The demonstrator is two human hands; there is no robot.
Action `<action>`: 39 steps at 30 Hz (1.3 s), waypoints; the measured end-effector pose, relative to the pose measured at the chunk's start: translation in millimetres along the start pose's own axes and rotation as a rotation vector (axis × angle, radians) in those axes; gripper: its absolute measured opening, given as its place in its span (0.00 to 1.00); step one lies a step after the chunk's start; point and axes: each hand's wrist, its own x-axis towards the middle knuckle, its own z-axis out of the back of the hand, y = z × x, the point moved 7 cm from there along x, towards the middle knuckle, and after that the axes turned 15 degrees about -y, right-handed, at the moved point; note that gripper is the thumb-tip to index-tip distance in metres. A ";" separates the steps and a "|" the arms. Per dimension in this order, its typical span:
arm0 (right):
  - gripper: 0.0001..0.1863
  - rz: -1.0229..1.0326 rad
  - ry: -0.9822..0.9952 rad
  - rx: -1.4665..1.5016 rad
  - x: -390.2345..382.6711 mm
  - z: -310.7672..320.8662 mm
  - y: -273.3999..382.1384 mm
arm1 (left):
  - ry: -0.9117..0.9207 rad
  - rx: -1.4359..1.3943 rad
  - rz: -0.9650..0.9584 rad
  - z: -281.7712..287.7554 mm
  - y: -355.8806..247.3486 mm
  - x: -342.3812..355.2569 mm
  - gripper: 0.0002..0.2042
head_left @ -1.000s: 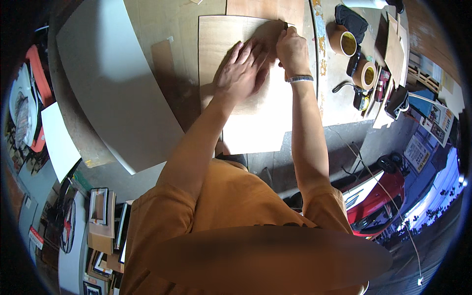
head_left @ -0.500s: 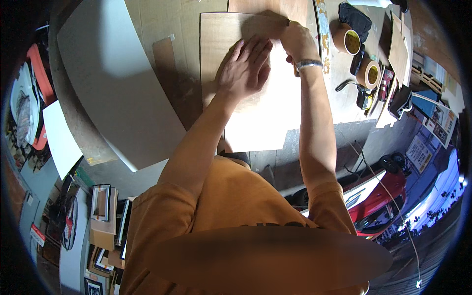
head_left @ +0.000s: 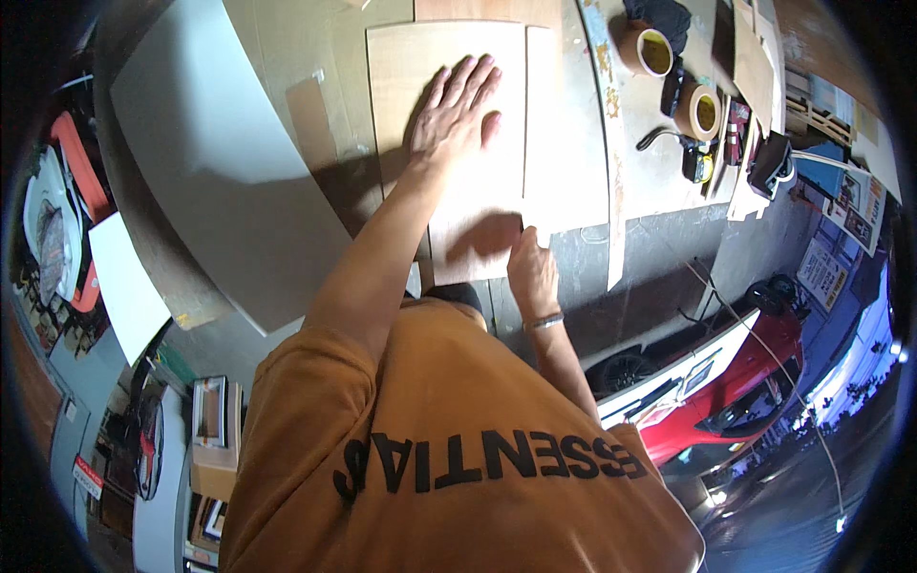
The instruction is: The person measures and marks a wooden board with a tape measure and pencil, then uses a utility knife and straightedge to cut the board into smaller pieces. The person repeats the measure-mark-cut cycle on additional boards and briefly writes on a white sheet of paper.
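My left hand (head_left: 458,115) lies open, fingers stretched, on a pale thin wooden board (head_left: 401,67) on the worktable. A long straight cut line runs down the board's right part, beside a narrow strip (head_left: 540,115). Near the board's lower right edge, my right hand (head_left: 535,267) is closed round a thin dark tool (head_left: 523,227), mostly hidden by the fingers. A large grey sheet (head_left: 201,191) lies left of the board, and a long paint-spotted straightedge (head_left: 607,143) lies to its right.
Two tape rolls (head_left: 654,53), a black cloth item (head_left: 659,19), a tape measure (head_left: 699,164) and wood offcuts (head_left: 755,67) sit at the table's right. Framed pieces (head_left: 210,411) are stacked at lower left. A red car (head_left: 745,401) and a cable are at lower right.
My right hand has moved from the board's top right down toward me to its lower edge, with a straight line now showing above it. My left hand has shifted slightly up and left.
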 end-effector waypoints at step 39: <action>0.17 0.092 -0.523 0.369 117.9 59.1 -6.4 | -0.396 -0.916 0.798 -10.9 405.9 141.5 0.10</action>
